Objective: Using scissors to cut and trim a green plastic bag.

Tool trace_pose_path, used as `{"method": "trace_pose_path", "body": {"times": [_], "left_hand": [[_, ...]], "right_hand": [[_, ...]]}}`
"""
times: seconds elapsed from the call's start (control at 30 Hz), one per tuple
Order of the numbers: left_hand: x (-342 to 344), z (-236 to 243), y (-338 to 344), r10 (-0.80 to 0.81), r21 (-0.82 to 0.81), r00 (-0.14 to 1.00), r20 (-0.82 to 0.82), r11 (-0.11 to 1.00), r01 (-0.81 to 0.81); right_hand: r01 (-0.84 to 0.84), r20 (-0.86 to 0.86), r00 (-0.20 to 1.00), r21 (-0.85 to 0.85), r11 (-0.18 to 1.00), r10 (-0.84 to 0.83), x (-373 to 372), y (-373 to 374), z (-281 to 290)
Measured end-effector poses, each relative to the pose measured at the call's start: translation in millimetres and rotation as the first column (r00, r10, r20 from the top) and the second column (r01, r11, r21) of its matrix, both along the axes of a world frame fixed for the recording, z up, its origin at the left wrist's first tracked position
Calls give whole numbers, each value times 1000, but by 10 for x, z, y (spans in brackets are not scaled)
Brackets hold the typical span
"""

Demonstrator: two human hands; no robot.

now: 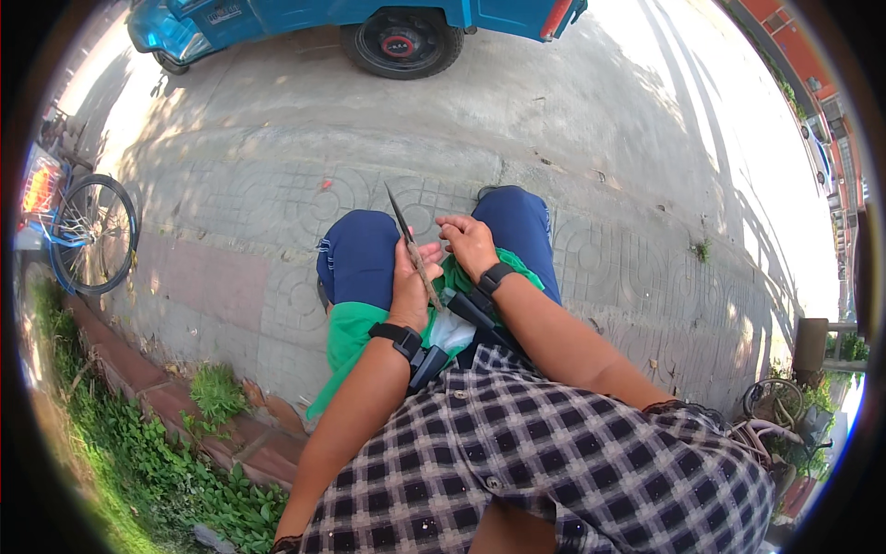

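Black-bladed tool [416,256] clamped in the left hand [410,288] wants steadying clear of the right hand [471,246], whose grip I can't tell.

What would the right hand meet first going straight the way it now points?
From the right hand, probably the thin pointed tool held in the left hand; depth is unclear, so it might pass over it.

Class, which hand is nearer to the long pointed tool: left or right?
Left. The pointed tool is in the left hand; the right hand is apart, to the tool's right.
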State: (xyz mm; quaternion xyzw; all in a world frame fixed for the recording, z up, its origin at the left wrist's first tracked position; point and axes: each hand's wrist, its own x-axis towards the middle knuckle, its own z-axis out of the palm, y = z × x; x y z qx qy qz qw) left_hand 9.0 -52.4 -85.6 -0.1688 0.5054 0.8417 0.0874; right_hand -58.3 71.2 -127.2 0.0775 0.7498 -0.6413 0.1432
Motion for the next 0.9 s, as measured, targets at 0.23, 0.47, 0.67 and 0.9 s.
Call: {"method": "trace_pose_path", "body": {"times": [0.23,0.47,0.67,0.9], "left_hand": [[-10,-16,-1,-70,34,996,55,997,68],[-31,5,27,-75,-40,995,64,996,78],[-55,-77,47,-103,-143,990,95,983,116],[-66,-159,72,-69,-142,995,78,987,79]], "right_hand": [[-5,-45,999,-10,1000,4,-3,43,-15],[195,86,980,-602,775,-180,20,584,698],[205,-21,974,-330,921,-224,353,1105,848],[153,-471,863,591,792,184,731,1086,968]]}}
